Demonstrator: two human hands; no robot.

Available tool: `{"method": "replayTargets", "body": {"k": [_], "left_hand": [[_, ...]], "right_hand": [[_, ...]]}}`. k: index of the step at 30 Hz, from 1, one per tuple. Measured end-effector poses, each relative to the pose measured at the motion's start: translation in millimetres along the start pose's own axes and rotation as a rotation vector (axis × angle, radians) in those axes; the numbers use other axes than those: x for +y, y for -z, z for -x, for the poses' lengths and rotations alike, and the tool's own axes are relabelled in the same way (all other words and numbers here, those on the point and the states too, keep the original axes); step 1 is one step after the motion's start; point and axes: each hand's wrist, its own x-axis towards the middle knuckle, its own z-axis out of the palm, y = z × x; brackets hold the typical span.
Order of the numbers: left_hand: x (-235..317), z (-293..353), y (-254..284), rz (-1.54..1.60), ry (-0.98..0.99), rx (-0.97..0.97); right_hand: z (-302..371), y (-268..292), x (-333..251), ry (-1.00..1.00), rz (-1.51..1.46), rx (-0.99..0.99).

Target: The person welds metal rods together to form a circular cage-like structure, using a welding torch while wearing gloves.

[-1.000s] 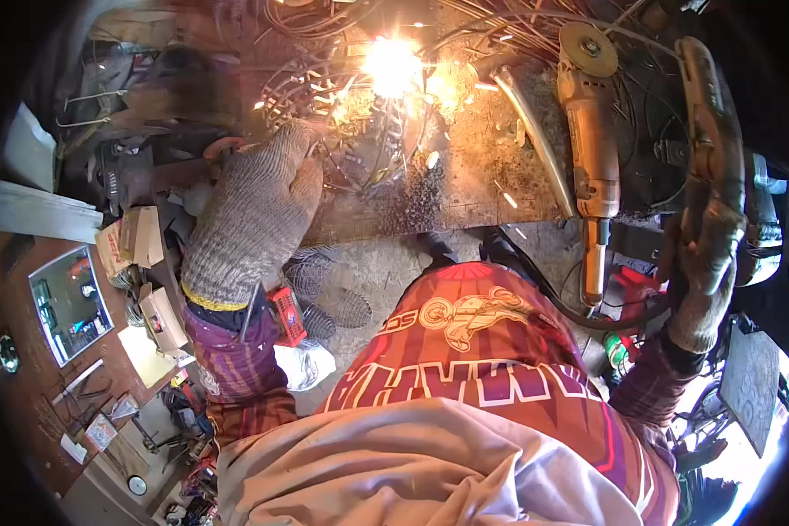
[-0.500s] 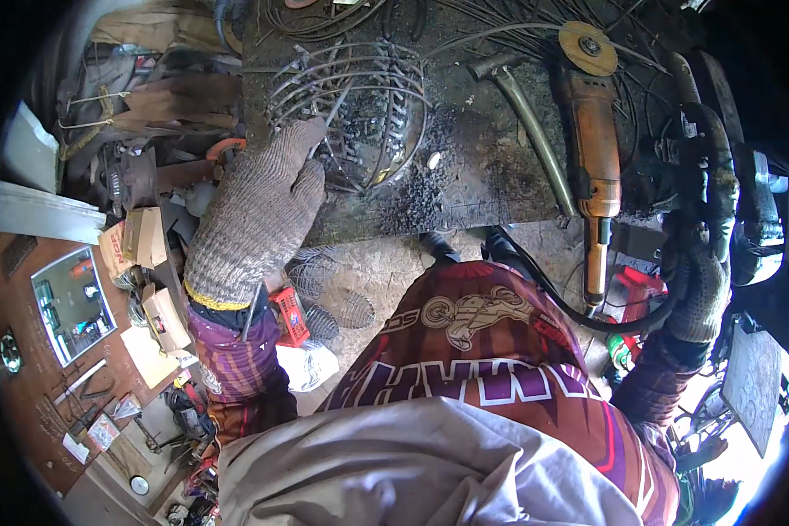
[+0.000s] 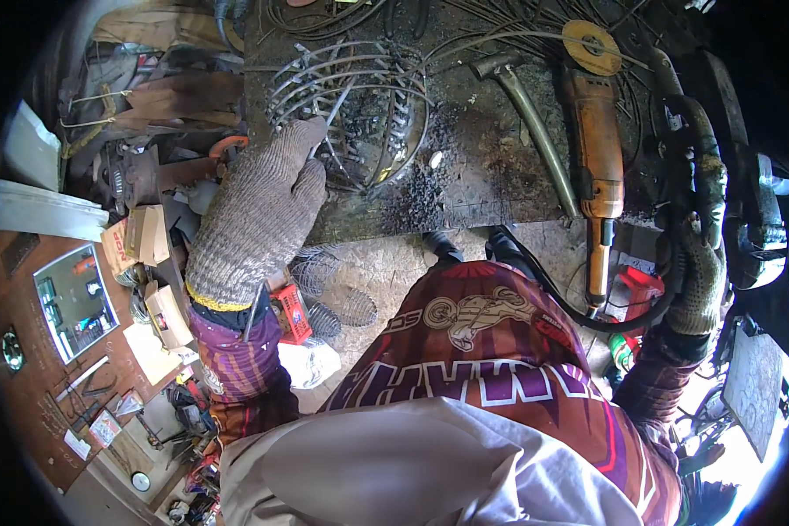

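My left hand (image 3: pixel 267 193), in a grey knitted glove, is closed on a thin metal rod (image 3: pixel 335 110). The rod's tip crosses a cage-like frame of bent metal rods (image 3: pixel 399 131) on the dark workbench (image 3: pixel 473 188); its other end shows below the glove's cuff. Far to the right, my right hand (image 3: pixel 701 276), also gloved, seems wrapped around a dark tube-like bar (image 3: pixel 708 158), whose kind I cannot make out. Shadow hides part of these fingers. A long, curved thin rod runs from the frame over the angle grinder's disc (image 3: pixel 592 46) toward that bar's tip.
Right of the frame lie a hammer (image 3: pixel 535 131) with a metal handle and an orange angle grinder (image 3: pixel 593 145), its cable (image 3: pixel 627 324) hanging past the bench edge. Black grit (image 3: pixel 416 197) covers the bench near the frame. Cardboard boxes (image 3: pixel 167 314) and a red crate (image 3: pixel 291 314) stand left.
The dark bar's tip and the end of the long curved rod have shifted slightly left, and my right hand has moved slightly with them. My left hand stays at the frame.
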Motion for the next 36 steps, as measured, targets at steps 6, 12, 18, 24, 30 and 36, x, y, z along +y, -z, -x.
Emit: {"method": "replayTargets", "body": {"k": [6, 12, 18, 24, 30, 36], "left_hand": [[-5, 0, -1, -0.038, -0.062, 0.028], [-5, 0, -1, 0.008, -0.017, 0.014], [-9, -3, 3, -0.735, -0.379, 0.001], [-27, 10, 6, -1.011, -0.608, 0.014], [-6, -2, -3, -0.446, -0.304, 0.075], [20, 2, 3, -0.088, -0.028, 0.082]], "right_hand": [[-12, 12, 16, 0.163, 0.237, -0.018], [-10, 8, 11, 0.005, 0.046, -0.002], [-1, -3, -1, 0.004, -0.039, -0.115], [-6, -2, -15, -0.158, -0.074, -0.207], [2, -13, -11, -0.025, 0.006, -0.092], [-2, -15, -18, 0.011, -0.055, -0.126]]}}
